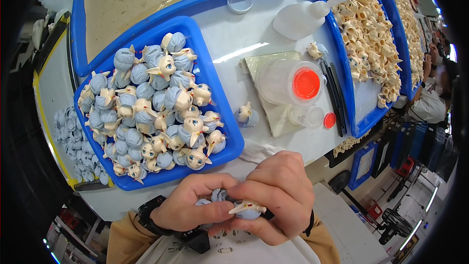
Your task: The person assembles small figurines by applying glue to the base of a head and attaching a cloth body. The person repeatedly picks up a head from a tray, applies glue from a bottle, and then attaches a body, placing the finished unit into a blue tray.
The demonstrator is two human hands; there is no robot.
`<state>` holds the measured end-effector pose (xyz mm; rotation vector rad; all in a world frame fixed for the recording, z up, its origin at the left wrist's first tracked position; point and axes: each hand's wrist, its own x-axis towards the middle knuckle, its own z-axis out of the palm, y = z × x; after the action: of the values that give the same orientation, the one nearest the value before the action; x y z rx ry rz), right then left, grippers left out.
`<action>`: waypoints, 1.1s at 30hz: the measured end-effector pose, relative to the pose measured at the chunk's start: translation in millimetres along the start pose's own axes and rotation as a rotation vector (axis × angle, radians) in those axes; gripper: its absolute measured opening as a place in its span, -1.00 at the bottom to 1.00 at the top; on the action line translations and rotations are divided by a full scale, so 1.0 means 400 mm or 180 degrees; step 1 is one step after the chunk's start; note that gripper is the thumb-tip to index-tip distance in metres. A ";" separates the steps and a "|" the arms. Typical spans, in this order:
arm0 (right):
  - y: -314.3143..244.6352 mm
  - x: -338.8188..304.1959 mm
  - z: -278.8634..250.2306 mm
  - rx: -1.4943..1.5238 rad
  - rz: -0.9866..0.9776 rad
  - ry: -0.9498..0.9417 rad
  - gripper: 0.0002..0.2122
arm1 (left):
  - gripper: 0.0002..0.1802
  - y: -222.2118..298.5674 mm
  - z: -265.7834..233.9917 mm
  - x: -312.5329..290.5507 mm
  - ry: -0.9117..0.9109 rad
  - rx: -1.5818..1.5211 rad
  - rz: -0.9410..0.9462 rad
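Note:
My left hand [193, 203] and my right hand [283, 193] meet low in the middle, over my lap at the table's near edge. Between the fingers of my right hand is a small doll head [249, 211] with grey-blue hair and a pale pointed ear. My left thumb and fingers close round a grey-blue hair piece [219, 195], right beside the doll head. Fingers cover much of both parts, so I cannot tell whether they touch. Just beyond my hands, a blue tray [234, 139] holds many similar doll heads with painted faces.
Two doll heads [247, 115] [317, 50] lie on the table. A clear jar with an orange-red disc [307, 83] stands on a pad, near a white squeeze bottle [300, 21] and black tools [334, 98]. Blue bins [359, 127] of pale parts line the right; loose hair pieces [78, 142] lie left.

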<state>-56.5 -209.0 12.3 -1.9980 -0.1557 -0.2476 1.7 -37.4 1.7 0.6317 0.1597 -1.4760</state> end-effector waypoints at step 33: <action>0.009 -0.080 -0.052 -0.0563 0.0625 0.0155 -0.61 | -0.58 -0.001 0.001 -0.004 0.0044 0.0347 0.0572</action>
<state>-88.9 -229.5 9.7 -2.1633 0.0966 -0.1889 0.9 -36.2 2.8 0.7257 0.0320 -1.3133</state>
